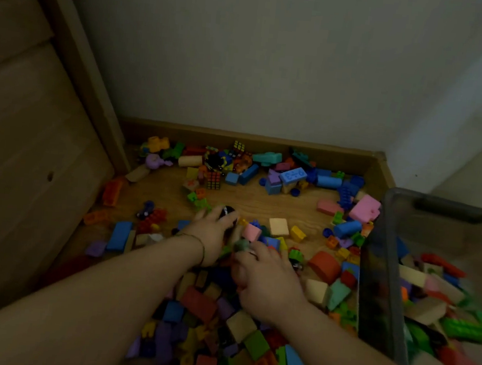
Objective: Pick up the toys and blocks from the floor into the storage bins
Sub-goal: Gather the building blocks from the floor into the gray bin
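Many coloured foam and plastic blocks (276, 227) lie scattered over the wooden floor (261, 205) in a dim corner. My left hand (214, 232) reaches forward with its fingers curled round a small black round toy (227, 212). Close to its right, my right hand (265, 281) lies palm down on the pile, fingers bent among a pink block (251, 232) and a greenish piece (241, 244); what it holds is unclear. A clear storage bin (383, 284) at the right is partly filled with blocks.
A wooden cabinet (26, 132) stands on the left, a white wall (259, 66) with a wooden skirting board behind. Puzzle cubes (213, 179) and blue cylinders (328, 182) lie near the wall. A dense heap of blocks (214, 327) sits under my forearms.
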